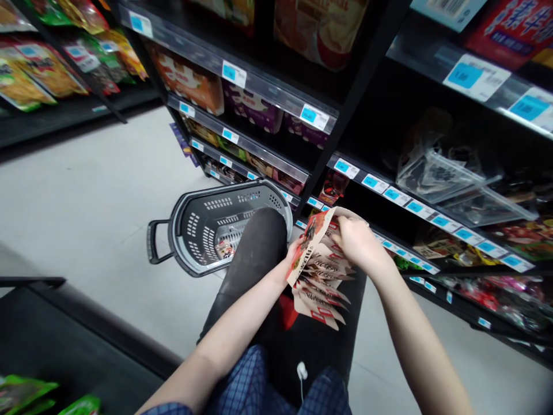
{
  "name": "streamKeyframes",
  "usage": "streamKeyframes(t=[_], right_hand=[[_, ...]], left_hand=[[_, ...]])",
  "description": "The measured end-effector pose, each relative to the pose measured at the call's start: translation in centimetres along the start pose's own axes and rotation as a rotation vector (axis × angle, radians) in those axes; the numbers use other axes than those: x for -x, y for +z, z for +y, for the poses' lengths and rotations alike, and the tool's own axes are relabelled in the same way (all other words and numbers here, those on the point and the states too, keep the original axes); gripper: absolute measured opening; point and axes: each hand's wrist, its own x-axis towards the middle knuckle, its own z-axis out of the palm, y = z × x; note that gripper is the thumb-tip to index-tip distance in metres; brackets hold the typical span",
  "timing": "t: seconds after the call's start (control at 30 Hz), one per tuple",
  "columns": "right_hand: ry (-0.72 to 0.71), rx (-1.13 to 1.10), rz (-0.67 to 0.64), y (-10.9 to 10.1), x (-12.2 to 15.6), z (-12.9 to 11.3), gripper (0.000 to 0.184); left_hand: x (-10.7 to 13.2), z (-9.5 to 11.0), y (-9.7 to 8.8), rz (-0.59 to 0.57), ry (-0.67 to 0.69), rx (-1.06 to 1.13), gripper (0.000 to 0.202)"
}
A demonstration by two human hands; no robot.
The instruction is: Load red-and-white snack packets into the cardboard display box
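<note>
My left hand [294,256] is closed around the side of a printed red and tan cardboard box [311,242], tilted above my lap. Flat snack packets [322,282], several of them, fan out of its open side in a row. At the box's upper end, my right hand [356,239] has its fingers curled in among the packets, with the fingertips partly hidden. To the left, beside my knee, a grey shopping basket [177,253] stands on the floor. A small packet [224,249] lies at its bottom.
Black shelves with price tags [315,117] rise in front, close to the basket. On the right shelf sit clear plastic trays [470,184]. Bagged goods [38,69] fill a rack at far left. A dark shelf edge [86,340] is at lower left. A white earphone [302,370] hangs over my lap.
</note>
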Motion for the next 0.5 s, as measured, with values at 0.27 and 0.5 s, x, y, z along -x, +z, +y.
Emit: streamKeyframes(t=[0.27, 0.5], right_hand=[[-0.02, 0.012, -0.112, 0.2, -0.5, 0.2, 0.034], [-0.007, 0.132, 0.03, 0.6, -0.9, -0.2, 0.022]], left_hand=[[0.1, 0.1, -0.3, -0.039, -0.137, -0.044, 0.083], [0.9, -0.3, 1.3, -0.039, -0.154, -0.025, 0.089]])
